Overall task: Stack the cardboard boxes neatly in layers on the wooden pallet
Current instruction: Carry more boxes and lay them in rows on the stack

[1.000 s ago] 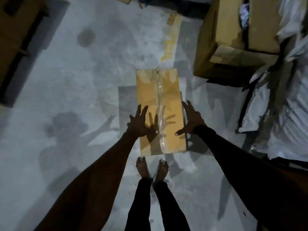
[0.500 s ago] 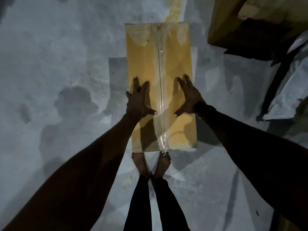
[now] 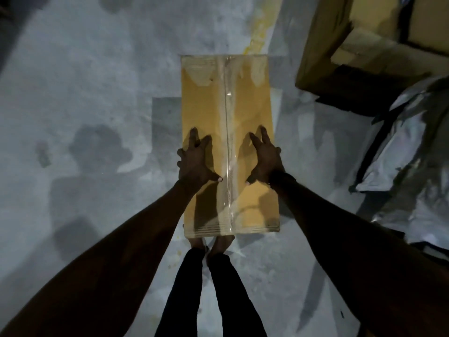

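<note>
— While I stood watching, both hands lay on top of the cardboard box [image 3: 228,142], which sat on the concrete floor [image 3: 97,81] just beyond the person's bare feet [image 3: 211,244].

— Were they gripping it?

— Not that I could see. The left hand [image 3: 195,164] rested flat near the box's left edge, fingers spread and fairly straight, thumb stretched toward the clear tape seam [image 3: 227,132] running down the middle. The right hand [image 3: 264,159] mirrored it on the right side, fingers splayed wide and pointing away, thumb reaching inward. Open palms pressing on the lid, holding nothing.

— And the outer fingers?

— Those on the left hand hung at the box's edge; whether they curled down the side I couldn't tell. It was dim, and the hands threw shadows over the cardboard.

— Anything else about?

— A bigger open carton [image 3: 340,45] stood far right, cut off by the edge, with crumpled pale plastic wrapping [image 3: 408,142] near it on the right. The box's near end covered the toes.
</note>
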Motion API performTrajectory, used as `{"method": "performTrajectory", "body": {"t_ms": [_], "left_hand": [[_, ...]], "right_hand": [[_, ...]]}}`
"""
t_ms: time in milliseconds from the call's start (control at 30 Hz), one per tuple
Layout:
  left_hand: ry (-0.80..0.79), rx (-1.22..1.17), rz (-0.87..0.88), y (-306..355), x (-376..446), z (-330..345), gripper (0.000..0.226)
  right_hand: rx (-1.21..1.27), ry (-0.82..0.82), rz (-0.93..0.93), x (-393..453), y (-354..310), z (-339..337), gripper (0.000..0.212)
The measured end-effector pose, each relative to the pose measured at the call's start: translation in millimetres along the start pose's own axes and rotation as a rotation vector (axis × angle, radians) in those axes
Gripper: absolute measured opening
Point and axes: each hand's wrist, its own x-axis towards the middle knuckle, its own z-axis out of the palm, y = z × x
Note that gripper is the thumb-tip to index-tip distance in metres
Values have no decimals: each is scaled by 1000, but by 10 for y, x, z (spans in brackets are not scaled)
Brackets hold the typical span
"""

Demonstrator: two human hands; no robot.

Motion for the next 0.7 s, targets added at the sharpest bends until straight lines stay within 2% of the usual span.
{"method": "performTrajectory", "body": {"t_ms": [233,433,700], "left_hand": [[76,-60,-84,232,-945,-1237,139],[213,-92,-124,146,-1772,-2563,145],[374,-98,-192,-479,-2718,-3980,143]], "right_hand": [[-70,-3,-108,-887,-992,-833,164],[-153,39,-279,-1658,-2289,-1540,162],[-249,97,-446,-2236,-3953,-1671,162]]}}
